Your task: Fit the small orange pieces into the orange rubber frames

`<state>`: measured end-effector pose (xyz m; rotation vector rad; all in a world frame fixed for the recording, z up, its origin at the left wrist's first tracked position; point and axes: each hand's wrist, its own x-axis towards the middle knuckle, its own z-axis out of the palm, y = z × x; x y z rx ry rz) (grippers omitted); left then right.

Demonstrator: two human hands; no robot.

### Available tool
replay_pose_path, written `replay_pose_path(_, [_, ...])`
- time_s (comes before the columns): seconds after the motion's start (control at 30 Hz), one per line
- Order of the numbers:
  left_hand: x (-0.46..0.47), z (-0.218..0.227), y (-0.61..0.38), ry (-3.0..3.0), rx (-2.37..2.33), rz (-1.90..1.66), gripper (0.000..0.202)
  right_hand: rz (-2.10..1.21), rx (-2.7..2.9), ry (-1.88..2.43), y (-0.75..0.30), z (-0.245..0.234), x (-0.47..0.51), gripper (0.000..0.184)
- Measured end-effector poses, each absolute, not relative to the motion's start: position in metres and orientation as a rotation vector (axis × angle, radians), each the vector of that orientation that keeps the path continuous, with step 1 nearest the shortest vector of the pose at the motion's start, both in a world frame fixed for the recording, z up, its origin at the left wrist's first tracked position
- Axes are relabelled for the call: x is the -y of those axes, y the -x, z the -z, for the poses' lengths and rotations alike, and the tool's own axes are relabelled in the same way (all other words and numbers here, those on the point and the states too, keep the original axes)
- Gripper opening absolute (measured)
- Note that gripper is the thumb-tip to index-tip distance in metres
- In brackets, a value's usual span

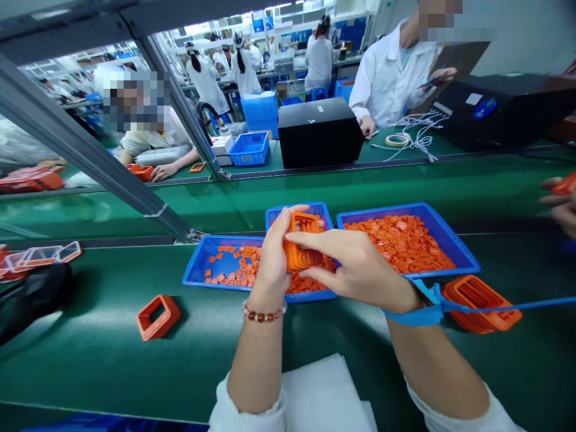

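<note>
My left hand [275, 252] is closed round a stack of orange plastic frames [302, 255], held upright above the blue trays. From the right, my right hand [346, 258] grips the same stack with its thumb and fingers at the edge. Behind and below are a left blue tray [194, 273] with scattered small orange pieces, a middle blue tray [321, 210] partly hidden by my hands, and a right blue tray [468, 261] heaped with small orange pieces. Another stack of orange frames [483, 306] lies right of my right wrist, and a small stack of orange frames [157, 318] sits at left.
White sheets [326, 396] lie between my forearms. A blue wrist strap cord [540, 303] runs right from my right wrist. A dark object [40, 294] and clear-paned frames [45, 257] are at left. Co-workers sit across the green bench by a black box [319, 132]; another person's hand [564, 207] shows at right.
</note>
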<state>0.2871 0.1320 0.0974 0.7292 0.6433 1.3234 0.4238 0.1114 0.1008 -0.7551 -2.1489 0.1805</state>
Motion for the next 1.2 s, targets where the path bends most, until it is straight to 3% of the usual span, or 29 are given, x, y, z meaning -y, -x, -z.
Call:
replay_pose_path(0.17, [-0.135,-0.095,-0.289,-0.709,-0.728,-1.300,0.039,-0.170,2.222,0.897,-0.418,-0.097,-0.110,0.055])
replay_pose_path(0.53, [-0.136,-0.090,-0.281,-0.695,-0.511,-1.230,0.028,-0.138,2.183,0.707,-0.418,-0.094,-0.110,0.019])
replay_pose_path(0.83, [-0.131,-0.092,-0.264,-0.788,-0.405,-1.106,0.033,-0.125,2.223,0.590,-0.411,-0.100,-0.102,0.015])
replay_pose_path(1.0, [-0.126,-0.097,-0.264,-0.770,-0.387,-1.166,0.020,-0.034,2.232,0.620,-0.410,-0.096,-0.102,0.018])
replay_pose_path(1.2, [-0.137,-0.089,-0.260,-0.799,-0.637,-1.462,0.034,0.121,2.067,0.870,-0.416,-0.100,-0.096,0.015])
